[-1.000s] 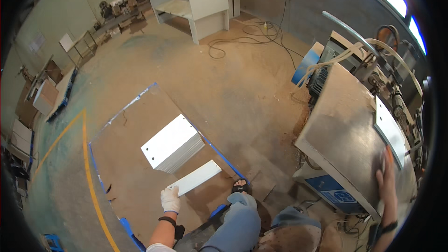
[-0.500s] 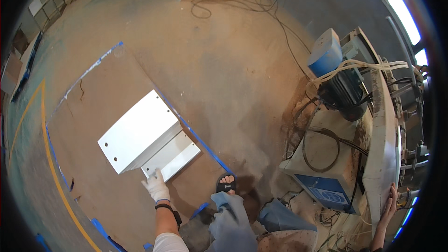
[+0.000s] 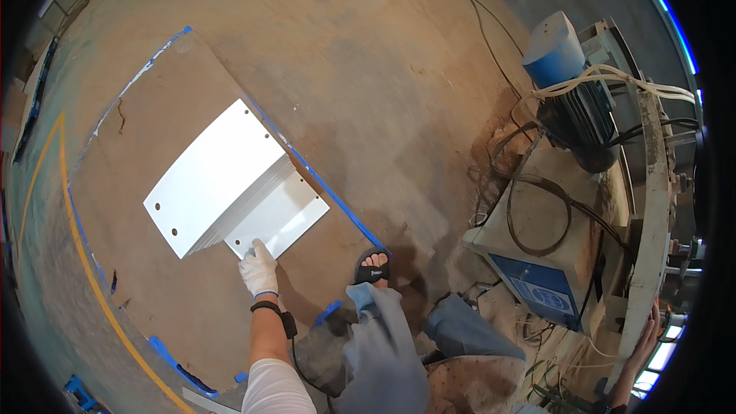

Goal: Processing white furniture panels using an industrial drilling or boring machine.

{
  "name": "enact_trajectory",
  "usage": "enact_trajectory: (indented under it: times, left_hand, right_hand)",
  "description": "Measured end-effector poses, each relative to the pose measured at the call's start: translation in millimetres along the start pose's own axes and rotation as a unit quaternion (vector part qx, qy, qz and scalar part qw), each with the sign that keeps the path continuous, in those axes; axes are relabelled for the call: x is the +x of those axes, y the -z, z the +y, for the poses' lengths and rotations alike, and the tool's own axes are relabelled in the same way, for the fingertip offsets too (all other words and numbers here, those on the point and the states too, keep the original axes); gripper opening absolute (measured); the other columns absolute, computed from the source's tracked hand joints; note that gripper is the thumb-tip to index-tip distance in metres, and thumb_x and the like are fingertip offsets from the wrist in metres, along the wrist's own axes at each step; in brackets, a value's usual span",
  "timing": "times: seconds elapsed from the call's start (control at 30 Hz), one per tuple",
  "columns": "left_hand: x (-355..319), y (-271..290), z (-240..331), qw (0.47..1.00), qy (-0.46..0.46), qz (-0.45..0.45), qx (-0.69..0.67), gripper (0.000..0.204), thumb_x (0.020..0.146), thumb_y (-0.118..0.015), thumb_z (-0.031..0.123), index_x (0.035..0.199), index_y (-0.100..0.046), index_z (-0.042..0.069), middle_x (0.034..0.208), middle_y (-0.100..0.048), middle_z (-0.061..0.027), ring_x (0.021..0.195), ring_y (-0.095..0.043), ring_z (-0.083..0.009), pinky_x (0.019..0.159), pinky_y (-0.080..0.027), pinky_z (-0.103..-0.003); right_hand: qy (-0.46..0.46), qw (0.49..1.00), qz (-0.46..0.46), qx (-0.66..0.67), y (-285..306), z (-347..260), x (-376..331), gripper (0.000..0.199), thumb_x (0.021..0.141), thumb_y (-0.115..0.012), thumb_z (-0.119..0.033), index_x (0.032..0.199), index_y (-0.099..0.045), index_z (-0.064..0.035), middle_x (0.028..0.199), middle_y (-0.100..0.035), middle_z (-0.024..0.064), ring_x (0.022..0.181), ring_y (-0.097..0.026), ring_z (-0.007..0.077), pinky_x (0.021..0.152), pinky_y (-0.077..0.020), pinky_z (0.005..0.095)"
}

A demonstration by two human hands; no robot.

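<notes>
My left hand (image 3: 258, 268), in a white glove, has its fingers at the near edge of a white panel (image 3: 285, 211) with small holes, closed on that edge. The panel lies low beside a stack of similar white boards (image 3: 218, 176), which covers part of it. Any fingers beneath the panel are hidden. At the far right my bare right hand (image 3: 646, 345) rests with outstretched fingers against the edge of a pale machine frame (image 3: 652, 207); part of it is hidden by the frame.
The boards lie on a brown sheet (image 3: 153, 130) edged with blue tape. To the right stands a machine with a dark motor (image 3: 575, 126), a grey cabinet (image 3: 537, 234) and looped cables. My sandalled foot (image 3: 373, 267) is by the sheet's edge. Another cable (image 3: 491, 15) runs over the floor.
The view has tilted downward, so the scene sits higher and less of the far floor shows. My left hand stays at the panel's edge, my right hand at the machine frame.
</notes>
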State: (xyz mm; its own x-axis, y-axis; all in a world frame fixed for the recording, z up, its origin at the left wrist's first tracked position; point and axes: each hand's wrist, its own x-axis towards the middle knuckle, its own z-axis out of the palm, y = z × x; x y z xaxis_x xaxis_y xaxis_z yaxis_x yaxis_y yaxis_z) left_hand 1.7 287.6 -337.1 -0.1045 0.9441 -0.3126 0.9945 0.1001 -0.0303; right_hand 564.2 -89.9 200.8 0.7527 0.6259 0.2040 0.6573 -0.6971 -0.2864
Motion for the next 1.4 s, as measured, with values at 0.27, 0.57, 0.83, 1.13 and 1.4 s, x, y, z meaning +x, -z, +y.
enact_trajectory:
  times: [0.27, 0.57, 0.83, 1.13, 1.4]
  left_hand:
    - [-3, 27, 69, 0.994, 0.052, -0.058, -0.075, 0.037, 0.091, -0.053, 0.023, 0.127, -0.052, 0.016, 0.113, -0.061, -0.0156, 0.105, -0.059, -0.0262, 0.091, -0.047, -0.045]
    - [-49, 183, 117, 0.833, -0.217, 0.169, -0.480, 0.065, 0.080, -0.062, -0.001, 0.141, -0.039, -0.001, 0.136, -0.045, -0.0190, 0.129, -0.041, -0.0319, 0.111, -0.032, -0.041]
    - [-332, 545, 303, 0.501, -0.735, 0.144, -0.434, 0.040, 0.079, -0.067, 0.008, 0.118, -0.062, 0.000, 0.116, -0.063, -0.0160, 0.112, -0.057, -0.0303, 0.099, -0.043, -0.037]
    - [-403, 512, 542, 0.692, -0.707, 0.077, 0.125, 0.061, 0.085, -0.057, 0.050, 0.133, -0.054, 0.011, 0.133, -0.055, -0.0189, 0.123, -0.054, -0.0310, 0.103, -0.043, -0.041]
    - [-409, 498, 577, 0.721, -0.683, 0.102, 0.057, 0.055, 0.081, -0.062, 0.048, 0.117, -0.065, 0.007, 0.118, -0.063, -0.0219, 0.113, -0.060, -0.0332, 0.096, -0.048, -0.043]
  right_hand:
    - [0.015, 1.000, 0.015, 0.002, 28, 15, -31, 0.045, 0.103, -0.036, -0.027, 0.134, -0.049, 0.0037, 0.143, -0.047, 0.0152, 0.132, -0.044, 0.0249, 0.108, -0.0331, 0.0345]
    - [-0.190, 0.885, 0.165, -0.391, 119, 79, -283, 0.103, 0.060, -0.086, -0.025, 0.145, -0.032, -0.0025, 0.149, -0.034, 0.0217, 0.140, -0.026, 0.0393, 0.114, -0.0208, 0.0488]
    - [-0.514, 0.794, 0.125, -0.300, 74, 129, -506, 0.097, 0.063, -0.085, -0.036, 0.138, -0.037, 0.0030, 0.138, -0.043, 0.0285, 0.130, -0.038, 0.0443, 0.112, -0.0290, 0.0481]
    - [-0.291, 0.894, 0.172, -0.295, 81, 99, -469, 0.045, 0.073, -0.068, -0.005, 0.117, -0.059, -0.0003, 0.117, -0.061, 0.0238, 0.108, -0.057, 0.0435, 0.094, -0.0458, 0.0476]
    - [-0.009, 0.917, 0.379, -0.122, 156, 120, -226, 0.036, 0.079, -0.060, 0.003, 0.114, -0.063, -0.0061, 0.109, -0.067, 0.0170, 0.099, -0.065, 0.0355, 0.086, -0.0512, 0.0420]
